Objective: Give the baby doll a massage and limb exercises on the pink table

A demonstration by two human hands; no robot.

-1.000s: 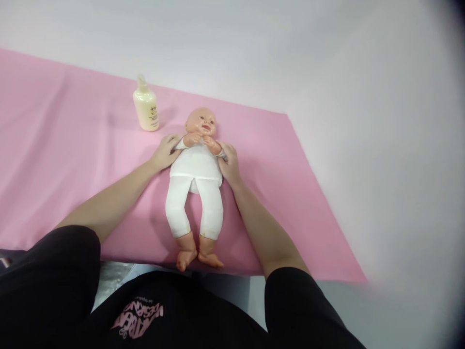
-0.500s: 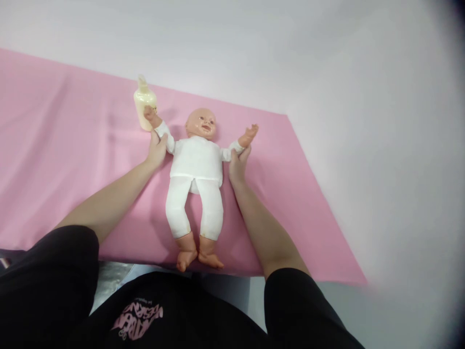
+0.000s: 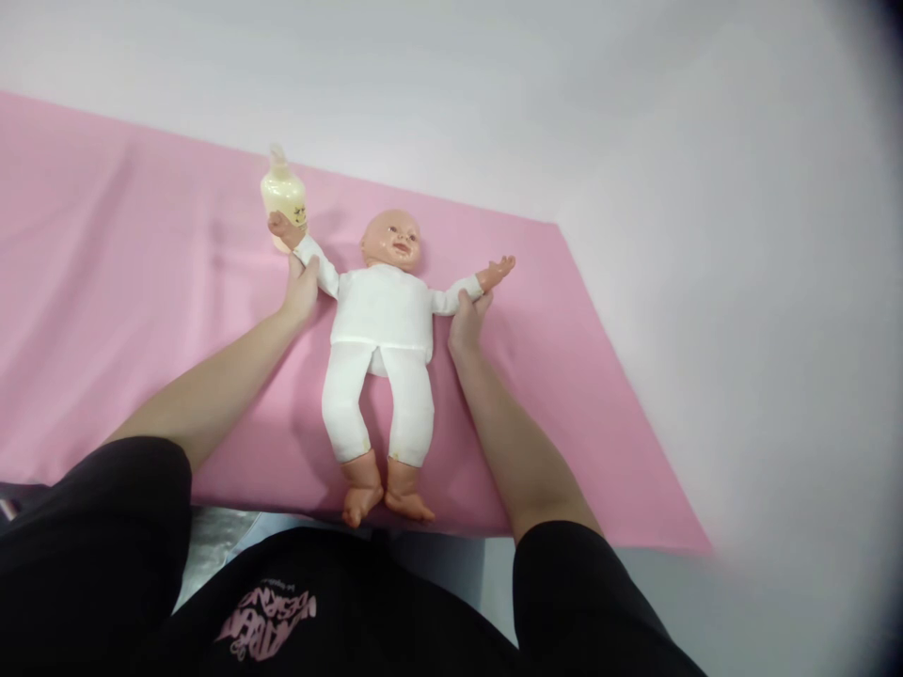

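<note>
Pink cloth [image 3: 141,310] covered the desk, and the doll [image 3: 381,338] lay on its back mid-sheet. My left hand [image 3: 302,287] gripped its ten-o'clock arm, my right hand [image 3: 466,315] the two-o'clock arm; both arms had swung outward from the chest, near the lotion bottle [image 3: 283,193].

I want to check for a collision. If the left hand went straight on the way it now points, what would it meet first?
The left hand grips the doll's arm and points up and away. Straight on, it would probably meet the cream bottle first, standing on the pink cloth just beyond the doll's small hand. Depth is hard to judge.
</note>
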